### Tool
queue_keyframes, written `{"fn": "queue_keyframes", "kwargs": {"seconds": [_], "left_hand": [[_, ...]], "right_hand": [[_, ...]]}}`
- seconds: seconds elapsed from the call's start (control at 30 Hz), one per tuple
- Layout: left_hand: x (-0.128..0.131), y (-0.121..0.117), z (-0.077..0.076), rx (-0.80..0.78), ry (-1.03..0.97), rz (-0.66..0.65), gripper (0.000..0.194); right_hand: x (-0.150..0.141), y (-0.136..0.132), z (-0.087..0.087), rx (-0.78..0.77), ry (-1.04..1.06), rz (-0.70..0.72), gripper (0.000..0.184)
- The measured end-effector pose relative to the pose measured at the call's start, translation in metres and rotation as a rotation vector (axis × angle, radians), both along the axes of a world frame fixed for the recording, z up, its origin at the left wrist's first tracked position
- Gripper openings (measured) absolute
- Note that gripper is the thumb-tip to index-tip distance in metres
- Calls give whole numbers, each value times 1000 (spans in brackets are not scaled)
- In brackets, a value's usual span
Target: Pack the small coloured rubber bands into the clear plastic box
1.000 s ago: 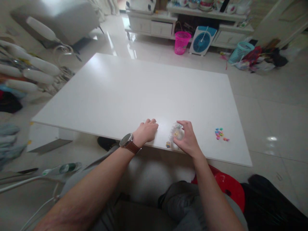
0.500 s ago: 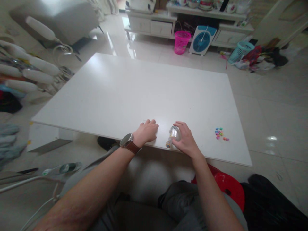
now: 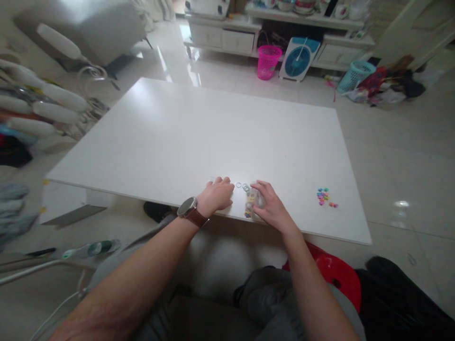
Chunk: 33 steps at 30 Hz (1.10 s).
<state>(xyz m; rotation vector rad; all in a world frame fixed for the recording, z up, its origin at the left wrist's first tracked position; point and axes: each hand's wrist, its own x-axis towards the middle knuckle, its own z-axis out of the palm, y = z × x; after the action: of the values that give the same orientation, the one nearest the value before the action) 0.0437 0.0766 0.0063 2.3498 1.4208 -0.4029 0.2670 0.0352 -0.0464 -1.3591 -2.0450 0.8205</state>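
Observation:
My right hand (image 3: 270,203) curves around a small clear plastic container (image 3: 260,199) at the table's near edge, thumb and fingers on either side. Several thin metal rings (image 3: 245,188) lie on the tabletop by its mouth. Small yellow pieces (image 3: 250,197) show beside the container; whether they are inside it I cannot tell. A small yellow and blue figure (image 3: 248,213) sits near my thumb. My left hand (image 3: 217,193), with a brown-strapped watch on the wrist, rests palm down with fingers slightly apart. Something clear (image 3: 212,179) peeks out beneath its fingers, mostly hidden.
Several small coloured beads (image 3: 324,195) lie on the white table (image 3: 227,128) to the right. A red stool (image 3: 337,274) stands below the near right edge. Beyond the table are a pink basket (image 3: 268,63), a blue and white fan (image 3: 297,60) and a cabinet (image 3: 238,41).
The container in my right hand has tipped, and rings and yellow pieces now show beside it on the left. My left hand has stayed in place.

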Motion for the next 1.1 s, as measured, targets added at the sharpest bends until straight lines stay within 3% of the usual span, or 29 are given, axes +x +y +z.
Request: {"fn": "queue_keyframes", "kwargs": {"seconds": [0.7,0.87,1.1], "left_hand": [[-1,-1,-1,9,-6,1,30],[-1,0,-4,16,-28,-6,29],[4,-2,-11,89,-189,-102,56]], "right_hand": [[-5,-1,14,106,-61,-61,63],[-4,-3,24,193,40,-112,65],[11,-2,28,56,145,-173,76]]}}
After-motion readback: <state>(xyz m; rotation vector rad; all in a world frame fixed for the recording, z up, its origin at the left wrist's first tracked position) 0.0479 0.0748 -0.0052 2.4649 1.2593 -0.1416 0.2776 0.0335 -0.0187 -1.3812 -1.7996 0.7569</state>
